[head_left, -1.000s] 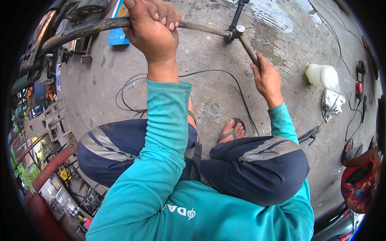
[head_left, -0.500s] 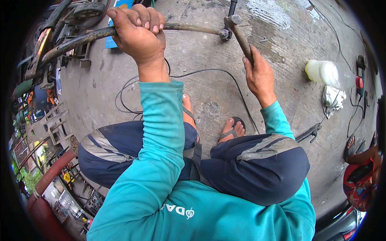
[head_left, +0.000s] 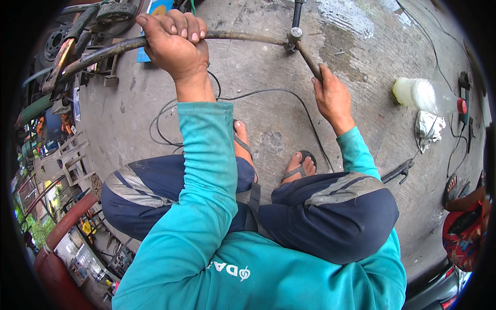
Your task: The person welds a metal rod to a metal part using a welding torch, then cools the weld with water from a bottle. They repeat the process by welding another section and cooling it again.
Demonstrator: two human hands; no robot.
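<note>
My left hand (head_left: 175,49) is closed around a long, curved, dark metal bar (head_left: 243,37) at the upper left and middle. The bar's right end reaches a metal fitting (head_left: 289,46), from which a black rod (head_left: 297,15) runs toward the top edge. My right hand (head_left: 330,98) grips the handle of a hammer (head_left: 310,58). The hammer's head (head_left: 295,33) lies over the fitting; I cannot tell whether they touch.
A black cable (head_left: 279,92) crosses the concrete floor (head_left: 263,67). At right are a plastic jug (head_left: 421,95), white cloth (head_left: 429,132), corded tool (head_left: 463,108) and another person (head_left: 465,232). Wheels, frames, a plastic chair (head_left: 64,160) and red tubing (head_left: 64,222) crowd the left.
My left hand and the bar have shifted left and slightly down since a second ago. The hammer head moved up, then dropped leftward onto or just over the fitting.
</note>
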